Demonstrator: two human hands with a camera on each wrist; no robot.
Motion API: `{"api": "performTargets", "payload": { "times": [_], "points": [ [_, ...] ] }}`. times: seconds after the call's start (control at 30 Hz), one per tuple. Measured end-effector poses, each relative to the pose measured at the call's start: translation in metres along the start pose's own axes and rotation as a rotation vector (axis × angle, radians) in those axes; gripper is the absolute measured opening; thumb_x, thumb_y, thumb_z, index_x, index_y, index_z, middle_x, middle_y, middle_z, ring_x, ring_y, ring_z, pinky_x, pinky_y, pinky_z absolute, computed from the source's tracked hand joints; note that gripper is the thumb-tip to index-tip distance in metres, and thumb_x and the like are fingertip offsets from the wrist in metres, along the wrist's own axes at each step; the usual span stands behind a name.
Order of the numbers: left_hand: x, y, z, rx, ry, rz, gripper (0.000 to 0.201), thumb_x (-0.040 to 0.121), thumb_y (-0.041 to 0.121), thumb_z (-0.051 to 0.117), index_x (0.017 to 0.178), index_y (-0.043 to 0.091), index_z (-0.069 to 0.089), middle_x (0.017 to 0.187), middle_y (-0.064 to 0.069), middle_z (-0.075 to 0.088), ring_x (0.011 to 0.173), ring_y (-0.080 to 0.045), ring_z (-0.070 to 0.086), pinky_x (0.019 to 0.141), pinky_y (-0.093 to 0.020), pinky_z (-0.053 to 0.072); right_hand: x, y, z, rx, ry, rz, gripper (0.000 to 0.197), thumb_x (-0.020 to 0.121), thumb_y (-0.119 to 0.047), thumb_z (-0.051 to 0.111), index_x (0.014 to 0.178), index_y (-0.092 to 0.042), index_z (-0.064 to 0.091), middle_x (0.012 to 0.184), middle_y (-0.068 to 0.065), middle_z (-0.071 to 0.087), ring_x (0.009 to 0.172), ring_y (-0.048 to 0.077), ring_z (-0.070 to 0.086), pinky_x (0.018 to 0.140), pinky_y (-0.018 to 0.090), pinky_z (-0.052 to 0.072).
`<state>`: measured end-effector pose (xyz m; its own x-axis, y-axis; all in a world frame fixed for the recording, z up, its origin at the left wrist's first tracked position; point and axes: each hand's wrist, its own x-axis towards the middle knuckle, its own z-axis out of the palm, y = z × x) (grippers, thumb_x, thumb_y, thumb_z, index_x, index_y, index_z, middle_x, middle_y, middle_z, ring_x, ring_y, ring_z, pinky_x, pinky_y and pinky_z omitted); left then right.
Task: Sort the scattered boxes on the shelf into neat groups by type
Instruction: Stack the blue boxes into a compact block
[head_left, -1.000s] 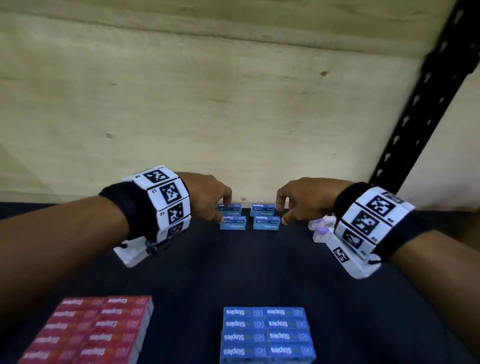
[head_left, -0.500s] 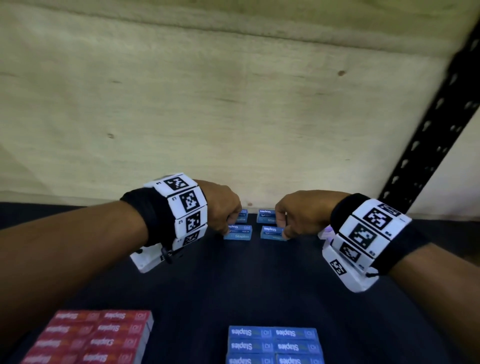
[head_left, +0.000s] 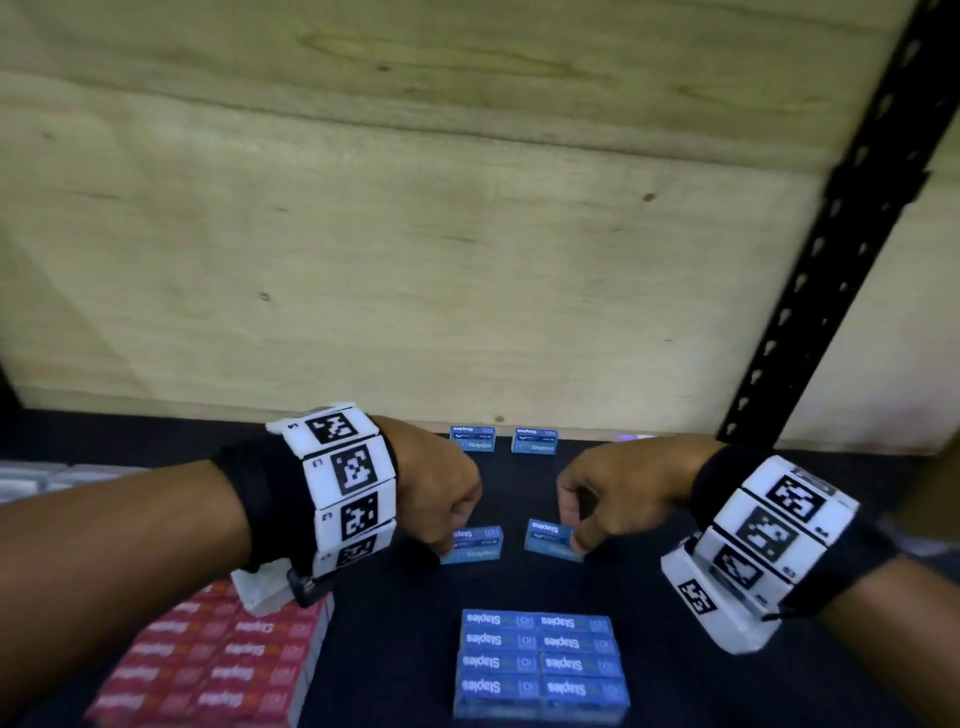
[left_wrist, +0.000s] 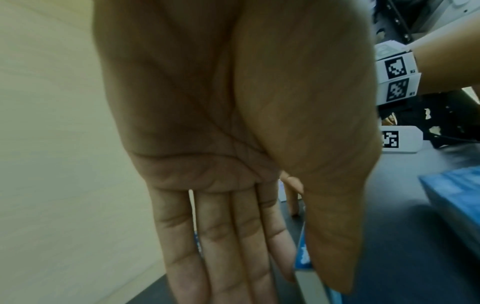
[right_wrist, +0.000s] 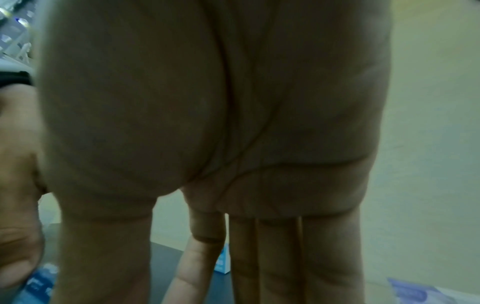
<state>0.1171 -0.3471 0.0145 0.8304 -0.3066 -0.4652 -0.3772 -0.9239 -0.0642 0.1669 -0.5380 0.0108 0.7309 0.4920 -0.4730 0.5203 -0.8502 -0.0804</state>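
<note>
On the dark shelf (head_left: 395, 597), before the plywood back (head_left: 415, 234), each hand pinched one small blue staples box: left hand (head_left: 436, 493) one (head_left: 475, 545), right hand (head_left: 613, 499) another (head_left: 548, 540), behind the blue stack (head_left: 540, 665).

Dim, soft-focus frames; motion blur; warped edges.

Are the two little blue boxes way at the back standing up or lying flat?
Standing up. The two back boxes rest on long edges by the wooden wall, label faces forward.
</note>
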Motion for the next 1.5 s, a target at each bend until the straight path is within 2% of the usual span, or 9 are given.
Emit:
{"api": "performTargets", "payload": {
  "times": [0.17,0.3,0.53,0.63,0.73,0.8,0.9,1.07,1.5],
  "points": [
    [-0.018,0.014,0.007,-0.006,-0.017,0.003,0.024,0.09,0.034,0.064,0.109,0.02,0.063,0.096,0.006,0.063,0.083,-0.012,0.055,0.07,-0.025,0.041,-0.02,-0.001,0.014,0.055,0.004,-0.004,0.018,0.083,-0.035,0.075,0.098,-0.027,0.068,0.081,-0.014,0.064,0.074,0.004,0.057,0.07,0.02,0.046],
    [-0.028,0.02,0.011,-0.011,-0.021,0.006,0.022,0.091,0.033,0.063,0.11,0.021,0.062,0.103,0.005,0.064,0.086,-0.012,0.055,0.074,-0.025,0.042,-0.035,0.0,0.019,0.096,-0.034,0.0,0.02,0.082,-0.036,0.076,0.099,-0.029,0.069,0.09,-0.01,0.07,0.08,0.007,0.06,0.081,0.025,0.05],
    [-0.038,0.026,0.014,-0.013,-0.041,0.021,0.026,0.092,0.036,0.063,0.114,0.024,0.059,0.112,0.006,0.063,0.087,-0.01,0.052,0.069,-0.021,0.039,-0.054,0.002,0.023,0.089,-0.067,-0.017,0.022,0.082,-0.041,0.074,0.102,-0.032,0.07,0.091,-0.015,0.066,0.088,0.004,0.059,0.087,0.024,0.046],
    [-0.04,0.024,0.014,-0.015,-0.068,0.046,0.027,0.092,0.026,0.061,0.119,0.026,0.057,0.116,0.007,0.061,0.09,-0.01,0.052,0.075,-0.024,0.042,-0.059,0.004,0.024,0.119,-0.083,-0.046,0.022,0.087,-0.033,0.071,0.109,-0.031,0.07,0.104,-0.01,0.072,0.096,0.006,0.062,0.094,0.026,0.048],
    [-0.043,0.021,0.014,-0.042,-0.079,0.07,0.028,0.095,0.022,0.057,0.122,0.03,0.054,0.107,0.009,0.058,0.089,-0.009,0.051,0.069,-0.023,0.039,-0.062,0.008,0.024,0.144,-0.107,-0.062,0.026,0.088,-0.022,0.07,0.113,-0.029,0.068,0.109,-0.005,0.073,0.099,0.011,0.065,0.1,0.031,0.049],
    [-0.043,0.02,0.015,-0.053,-0.077,0.089,0.027,0.096,0.025,0.056,0.122,0.033,0.053,0.097,0.014,0.054,0.088,-0.008,0.051,0.075,-0.025,0.04,-0.062,0.01,0.025,0.142,-0.11,-0.072,0.026,0.089,-0.022,0.069,0.114,-0.031,0.068,0.109,-0.008,0.073,0.101,0.01,0.065,0.101,0.031,0.048],
    [-0.042,0.019,0.015,-0.059,-0.097,0.101,0.026,0.097,0.028,0.056,0.122,0.036,0.052,0.101,0.012,0.059,0.09,-0.009,0.054,0.081,-0.029,0.043,-0.06,0.01,0.026,0.147,-0.11,-0.096,0.025,0.091,-0.024,0.068,0.113,-0.033,0.067,0.105,-0.011,0.073,0.097,0.006,0.064,0.099,0.03,0.048],
    [-0.04,0.019,0.014,-0.059,-0.114,0.118,0.026,0.098,0.03,0.054,0.123,0.037,0.049,0.109,0.008,0.064,0.089,-0.009,0.054,0.078,-0.027,0.039,-0.056,0.007,0.024,0.131,-0.104,-0.124,0.023,0.092,-0.026,0.067,0.111,-0.037,0.066,0.082,-0.023,0.063,0.081,-0.004,0.057,0.086,0.021,0.046],
    [-0.031,0.017,0.015,-0.089,-0.135,0.118,0.024,0.099,0.039,0.05,0.122,0.043,0.046,0.098,-0.003,0.073,0.073,-0.009,0.06,0.064,-0.024,0.045,-0.045,0.003,0.024,0.098,-0.109,-0.153,0.023,0.09,-0.027,0.069,0.111,-0.037,0.067,0.091,-0.011,0.067,0.084,0.004,0.059,0.091,0.03,0.048]
  ]
}}
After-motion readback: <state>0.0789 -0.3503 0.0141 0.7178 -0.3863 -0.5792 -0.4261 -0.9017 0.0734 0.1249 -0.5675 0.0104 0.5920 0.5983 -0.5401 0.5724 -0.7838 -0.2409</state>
